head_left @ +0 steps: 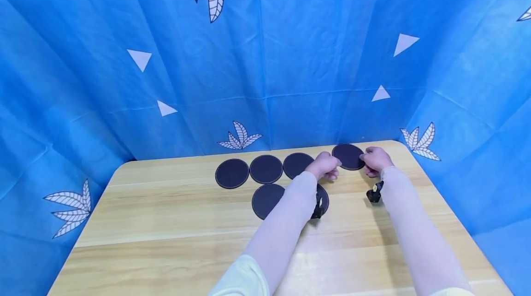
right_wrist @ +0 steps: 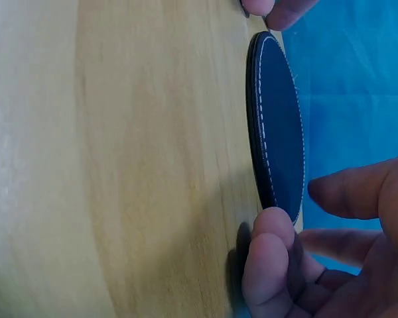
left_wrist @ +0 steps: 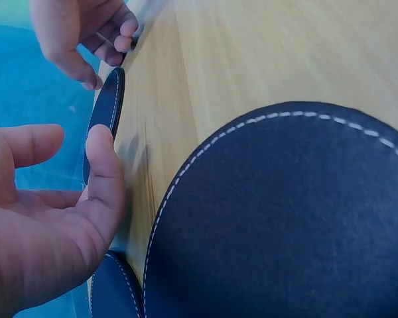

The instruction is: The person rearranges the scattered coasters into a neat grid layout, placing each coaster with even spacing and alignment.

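Note:
A round black coaster (head_left: 347,156) with pale stitching round its rim lies near the table's back edge, between the two hands. Its side looks layered in the right wrist view, perhaps several coasters stacked. My right hand (head_left: 376,160) is at its right side, fingertips (right_wrist: 273,225) against the near end and the thumb apart from it. On the other side, my left hand (head_left: 325,165) has loosely bent fingers by the coaster's edge, thumb spread away; whether they touch it I cannot tell. Below the left hand, a large coaster (left_wrist: 285,218) fills much of the left wrist view.
To the left, a row of coasters has a left one (head_left: 232,174), a middle one (head_left: 266,169) and a right one (head_left: 296,164). In front are another coaster (head_left: 267,200) and one (head_left: 324,200) partly under the left forearm. A blue curtain (head_left: 265,65) hangs behind the wooden table (head_left: 166,231).

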A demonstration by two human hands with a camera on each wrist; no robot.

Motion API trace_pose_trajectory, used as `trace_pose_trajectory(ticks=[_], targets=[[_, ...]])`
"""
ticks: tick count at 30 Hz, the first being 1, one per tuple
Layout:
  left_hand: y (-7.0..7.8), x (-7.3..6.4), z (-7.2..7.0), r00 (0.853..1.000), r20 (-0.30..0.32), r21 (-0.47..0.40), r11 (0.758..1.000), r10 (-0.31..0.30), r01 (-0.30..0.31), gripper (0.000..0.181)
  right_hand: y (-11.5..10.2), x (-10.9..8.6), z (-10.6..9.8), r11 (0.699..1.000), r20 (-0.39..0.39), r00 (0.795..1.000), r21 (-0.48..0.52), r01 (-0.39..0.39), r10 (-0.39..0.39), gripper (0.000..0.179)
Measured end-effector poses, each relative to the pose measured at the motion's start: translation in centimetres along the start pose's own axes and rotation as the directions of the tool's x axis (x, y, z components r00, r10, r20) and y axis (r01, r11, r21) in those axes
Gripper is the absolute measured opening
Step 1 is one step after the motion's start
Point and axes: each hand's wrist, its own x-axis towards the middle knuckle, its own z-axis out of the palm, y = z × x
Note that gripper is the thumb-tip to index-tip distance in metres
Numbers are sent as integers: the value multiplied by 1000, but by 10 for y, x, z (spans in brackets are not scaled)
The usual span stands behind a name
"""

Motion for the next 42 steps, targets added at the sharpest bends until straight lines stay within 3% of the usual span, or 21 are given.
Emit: trace_pose_trajectory(ticks=[8, 12, 17, 21, 25, 30, 36, 42], targets=[[4, 1, 5, 999, -22, -8, 1000, -27, 27, 41, 4, 0, 2, 995, 13, 1000, 96, 5, -7, 57], [4, 4, 4, 999, -21, -64, 997, -45, 44, 35, 4, -3, 2, 987, 14, 1000, 161, 2, -5, 52], [0, 9, 2, 998, 1, -156, 986, -66, 66, 22, 5, -10, 0, 947, 17, 1000, 322, -24, 19, 51], [-1, 11, 4, 998, -12, -196, 979, -66, 62, 40, 6, -13, 0, 920, -13, 999, 392, -25, 33, 53], [1, 9, 9, 997, -46, -224, 973, -63, 51, 61, 9, -14, 0, 919, -57, 998, 395, -10, 35, 51], [3, 7, 15, 997, -62, -242, 970, -41, 25, 59, 9, -17, 0, 923, -93, 995, 386, 1, 38, 49], [0, 10, 19, 989, -148, -270, 962, -9, -32, 55, 8, -19, -1, 897, -56, 998, 441, 6, 21, 54], [2, 12, 21, 975, -218, -284, 953, 42, -105, 54, 6, -22, -5, 866, 42, 998, 500, 17, -44, 62]])
